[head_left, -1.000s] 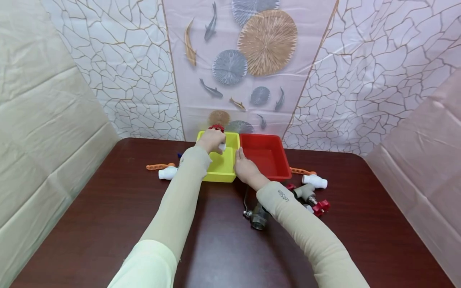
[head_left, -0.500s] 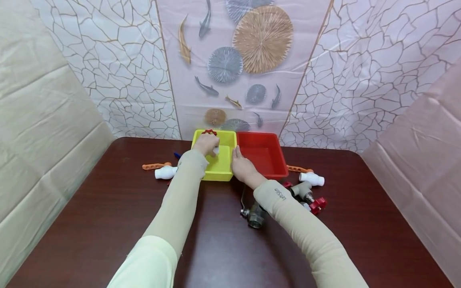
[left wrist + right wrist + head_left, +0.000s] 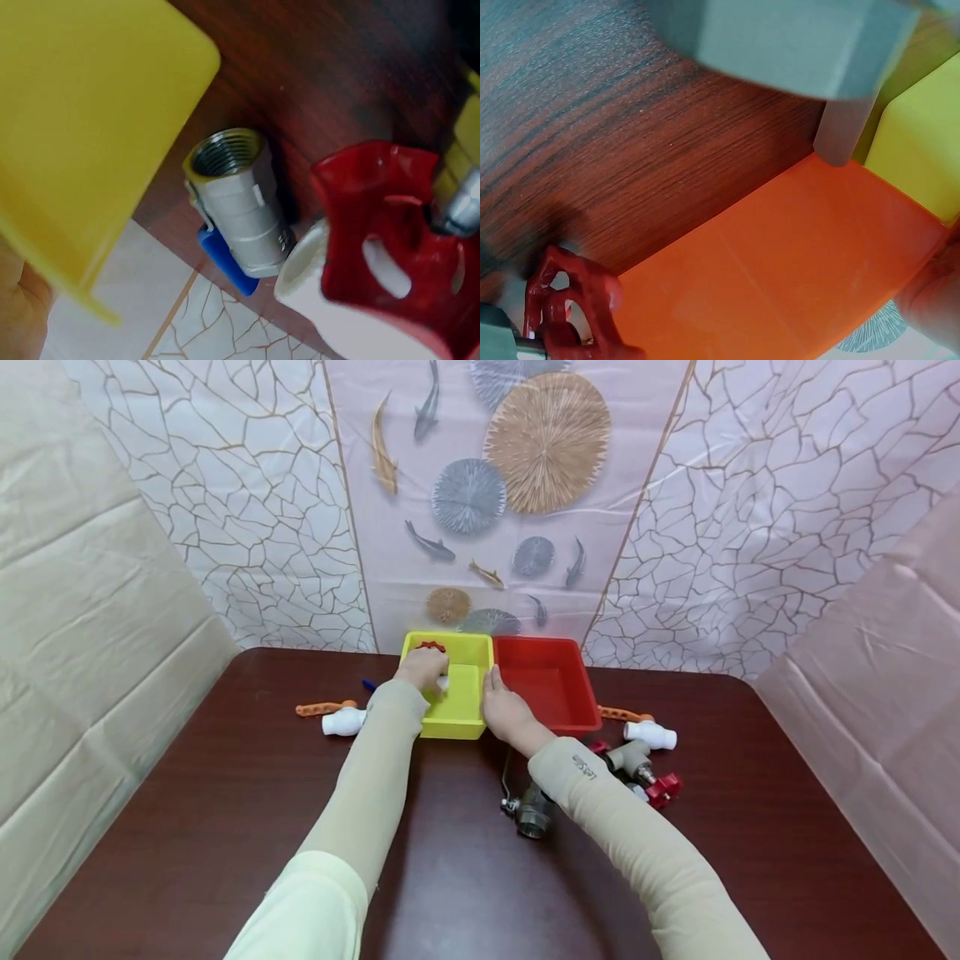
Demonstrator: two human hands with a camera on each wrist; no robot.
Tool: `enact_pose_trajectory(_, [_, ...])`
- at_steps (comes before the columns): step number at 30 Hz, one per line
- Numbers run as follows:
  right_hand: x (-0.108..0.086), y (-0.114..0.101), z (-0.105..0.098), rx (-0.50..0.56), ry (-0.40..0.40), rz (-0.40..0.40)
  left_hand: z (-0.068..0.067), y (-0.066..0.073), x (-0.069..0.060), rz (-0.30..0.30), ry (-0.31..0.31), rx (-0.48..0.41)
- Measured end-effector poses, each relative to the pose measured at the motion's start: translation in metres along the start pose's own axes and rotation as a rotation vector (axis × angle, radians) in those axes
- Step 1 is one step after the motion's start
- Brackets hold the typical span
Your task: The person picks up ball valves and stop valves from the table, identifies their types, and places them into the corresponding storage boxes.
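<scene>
Nearest: dark grey metal ball valve [image 3: 535, 814] with thin lever, on the dark brown wood-grain table [image 3: 465, 877], partly under the right forearm. Just past it, right side: grey plastic valve [image 3: 630, 757] with red handwheel [image 3: 663, 790], then white plastic ball valve [image 3: 651, 735] with orange lever. Left side: second white plastic ball valve [image 3: 345, 722], also orange lever, beside the left sleeve. Right hand [image 3: 510, 714]: fingers out straight, at the yellow tray's side where the trays meet, no grip. Yellow rectangular plastic tray [image 3: 453, 729] left, red rectangular plastic tray [image 3: 536, 693] right, side by side. Left hand [image 3: 422, 668]: fingers curled, gripping a white fitting [image 3: 444, 683] with a red handwheel, inside the yellow tray's outline; can't tell if it touches bottom. Left wrist view: silver metal ball valve [image 3: 244, 217], blue lever, outside the tray.
</scene>
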State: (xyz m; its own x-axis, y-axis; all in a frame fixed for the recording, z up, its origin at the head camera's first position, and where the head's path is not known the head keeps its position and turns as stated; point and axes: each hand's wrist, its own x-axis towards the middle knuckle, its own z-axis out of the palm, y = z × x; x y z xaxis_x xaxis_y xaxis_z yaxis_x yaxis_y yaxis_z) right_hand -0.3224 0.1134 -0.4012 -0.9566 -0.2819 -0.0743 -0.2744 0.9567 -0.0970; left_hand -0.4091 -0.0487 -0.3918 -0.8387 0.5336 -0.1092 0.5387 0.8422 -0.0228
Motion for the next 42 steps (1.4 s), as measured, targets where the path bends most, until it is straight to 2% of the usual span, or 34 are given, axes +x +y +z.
enact_pose_trajectory(9, [-0.002, -0.002, -0.003, 0.033, 0.003, 0.005, 0.004, 0.002, -0.001, 0.012, 0.013, 0.030])
enact_pose_trajectory(17, [-0.002, 0.000, -0.003, 0.021, 0.002, 0.004, 0.004, 0.006, -0.001, 0.006, -0.023, 0.028])
enact_pose_trajectory(28, [0.001, 0.000, 0.000, 0.025, 0.003, 0.008, -0.008, 0.007, -0.003, -0.072, -0.114, -0.090])
enact_pose_trajectory(34, [0.003, 0.000, 0.000, 0.029, 0.005, 0.014, -0.007, 0.005, -0.006, -0.057, -0.084, -0.125])
enact_pose_trajectory(38, [0.002, 0.000, 0.000, 0.026, 0.002, 0.005, -0.005, 0.005, -0.008, -0.047, -0.064, -0.107])
enact_pose_trajectory(42, [0.000, 0.001, 0.000, 0.054, -0.002, 0.020, -0.003, 0.007, -0.006, -0.036, -0.010, -0.080])
